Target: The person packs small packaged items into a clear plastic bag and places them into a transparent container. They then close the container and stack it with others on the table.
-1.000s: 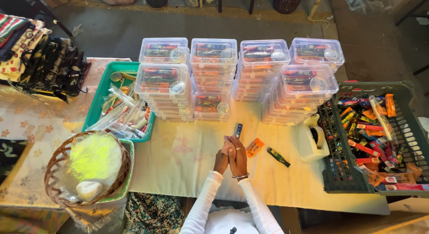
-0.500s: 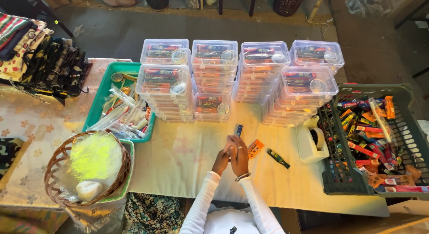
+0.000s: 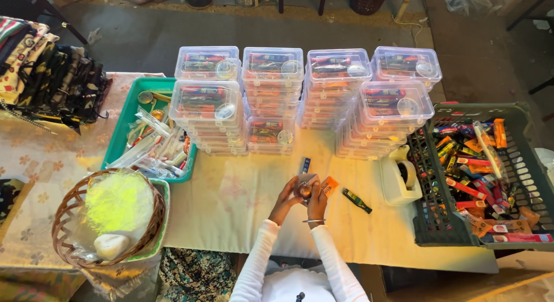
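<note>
My left hand (image 3: pixel 287 199) and right hand (image 3: pixel 317 201) together near table's (image 3: pixel 231 209) front edge, both closed round small roundish item (image 3: pixel 304 188); kind unclear; orange packet (image 3: pixel 329 187) touching right hand; blue stick (image 3: pixel 305 165) just beyond; box stacks (image 3: pixel 271 100) along far edge.

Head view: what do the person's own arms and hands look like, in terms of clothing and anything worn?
Both arms are covered by long white sleeves reaching to the wrists. The left hand and right hand are bare, without gloves. A thin metallic bangle circles the right wrist. No rings or markings can be made out.
</note>
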